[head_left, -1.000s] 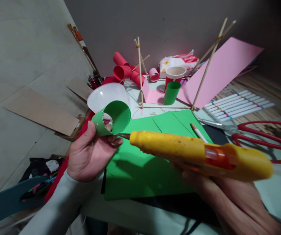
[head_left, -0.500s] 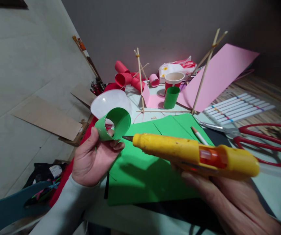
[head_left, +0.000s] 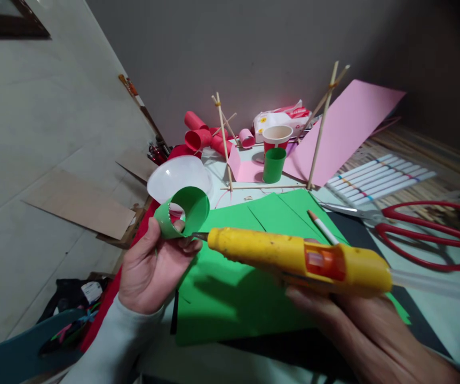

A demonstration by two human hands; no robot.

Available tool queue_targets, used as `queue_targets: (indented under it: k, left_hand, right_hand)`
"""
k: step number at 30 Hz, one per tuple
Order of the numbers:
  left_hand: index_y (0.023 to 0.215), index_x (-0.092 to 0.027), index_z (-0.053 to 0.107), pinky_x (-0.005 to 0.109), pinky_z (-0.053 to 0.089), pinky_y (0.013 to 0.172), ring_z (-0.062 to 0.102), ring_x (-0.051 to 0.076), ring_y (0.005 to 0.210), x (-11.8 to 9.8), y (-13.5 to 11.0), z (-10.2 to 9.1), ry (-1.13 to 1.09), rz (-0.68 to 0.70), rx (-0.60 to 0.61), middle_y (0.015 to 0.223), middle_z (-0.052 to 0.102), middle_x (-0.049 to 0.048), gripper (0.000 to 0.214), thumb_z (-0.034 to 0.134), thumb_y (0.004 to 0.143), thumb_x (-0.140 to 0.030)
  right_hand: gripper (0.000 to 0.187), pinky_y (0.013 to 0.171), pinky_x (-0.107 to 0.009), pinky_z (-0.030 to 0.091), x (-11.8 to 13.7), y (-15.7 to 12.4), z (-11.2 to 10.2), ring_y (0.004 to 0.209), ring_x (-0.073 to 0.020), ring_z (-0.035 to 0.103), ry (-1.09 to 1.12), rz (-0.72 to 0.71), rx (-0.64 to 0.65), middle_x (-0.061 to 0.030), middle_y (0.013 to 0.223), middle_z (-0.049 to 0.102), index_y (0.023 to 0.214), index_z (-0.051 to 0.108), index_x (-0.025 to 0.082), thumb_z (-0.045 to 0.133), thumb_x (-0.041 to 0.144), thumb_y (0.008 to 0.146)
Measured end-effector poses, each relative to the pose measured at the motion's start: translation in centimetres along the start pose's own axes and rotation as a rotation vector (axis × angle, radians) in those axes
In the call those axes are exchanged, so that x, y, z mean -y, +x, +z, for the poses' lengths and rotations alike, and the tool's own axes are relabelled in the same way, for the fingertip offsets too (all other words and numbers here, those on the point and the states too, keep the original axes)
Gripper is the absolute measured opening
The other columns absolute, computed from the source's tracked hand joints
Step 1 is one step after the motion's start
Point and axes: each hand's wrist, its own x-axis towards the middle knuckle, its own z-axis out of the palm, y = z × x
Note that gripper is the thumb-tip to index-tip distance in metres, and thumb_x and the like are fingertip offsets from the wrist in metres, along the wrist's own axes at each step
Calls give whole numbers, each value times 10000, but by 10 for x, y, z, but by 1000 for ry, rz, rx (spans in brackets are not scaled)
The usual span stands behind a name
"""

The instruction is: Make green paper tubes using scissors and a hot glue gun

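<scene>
the hands are apart from each other: at left, the left hand [head_left: 144, 272] pinches one green paper ring [head_left: 197, 205]; the right hand [head_left: 366, 330], partly hidden and cut off at the near edge, wraps one yellow glue gun [head_left: 258, 246]. the nozzle [head_left: 200, 236] is at the ring's near edge; contact is hard to make out. far off, one green tube [head_left: 274, 166] partly hides one paper cup [head_left: 277, 134]; overlapping red tubes [head_left: 198, 140] resist counting.

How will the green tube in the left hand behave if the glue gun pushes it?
The green tube has thin-looking walls, so it's probably light and apt to dent. Its hollow middle suggests it could squash. Laid on its curved side, it may roll.
</scene>
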Motion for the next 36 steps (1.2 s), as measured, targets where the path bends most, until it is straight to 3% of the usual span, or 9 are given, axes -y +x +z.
queue_targets:
  k: [3,7,11,15,20,25,30,33,36]
  left_hand:
    - [878,-153,763,348,636,603,618,160,579,0,1,-2,-10,-5,57,715,698,39,75,770,857,-225]
    - [852,-146,753,321,626,608,622,147,593,1,1,-5,-33,-13,117,713,703,17,246,926,683,-195]
    - [817,-147,737,302,621,620,641,145,613,1,2,-4,-58,-13,151,684,686,-3,240,929,673,-159]
    - [835,-153,751,293,608,605,644,151,605,1,2,-4,-37,-26,158,685,699,4,258,940,660,-175]
    - [890,-167,768,293,588,593,624,148,594,1,1,-5,-1,-5,130,725,721,15,241,916,711,-232]
    - [912,-172,759,281,559,587,634,160,621,1,1,-5,8,-2,159,708,689,3,237,899,738,-251]
    - [960,-170,744,289,550,582,676,204,707,0,2,-8,12,1,135,779,715,47,226,854,785,-262]
    - [934,-171,743,277,538,568,685,213,746,1,3,-8,27,4,121,881,745,104,142,763,869,-296]
    - [888,-180,741,275,539,581,666,196,721,1,3,-7,38,-2,110,854,731,94,164,666,939,-317]
  right_hand:
    - [322,1098,-400,522,2,15,-6,1301,-300,656,23,-4,-15,39,1369,717,1254,760,374,550,432,1017]
    - [419,1058,-357,560,3,17,-9,1242,-263,700,29,51,-55,31,1366,720,1424,653,366,440,317,1067]
    - [402,1101,-394,549,-4,9,-8,1317,-284,647,29,-17,-20,52,1374,710,1339,715,398,489,271,1033]
    - [350,1037,-367,616,-5,13,-10,1186,-283,736,48,43,-42,3,1238,786,1301,747,356,530,370,1027]
    - [309,972,-331,647,1,18,-16,1038,-255,789,81,14,-62,8,1068,826,1233,779,386,566,430,1013]
    - [384,979,-368,650,11,27,-21,1076,-286,774,81,49,-73,-30,1101,819,1253,775,340,519,505,1020]
    - [380,1030,-388,627,6,25,-13,1130,-291,755,81,65,-71,-15,1140,809,1286,751,353,484,470,1042]
    - [370,1055,-391,607,-1,19,-9,1142,-283,754,62,58,-54,-2,1168,805,1265,760,363,461,422,1056]
    - [392,1040,-396,605,-1,17,-9,1116,-279,767,34,45,-35,-12,1151,813,1250,773,343,428,376,1068]
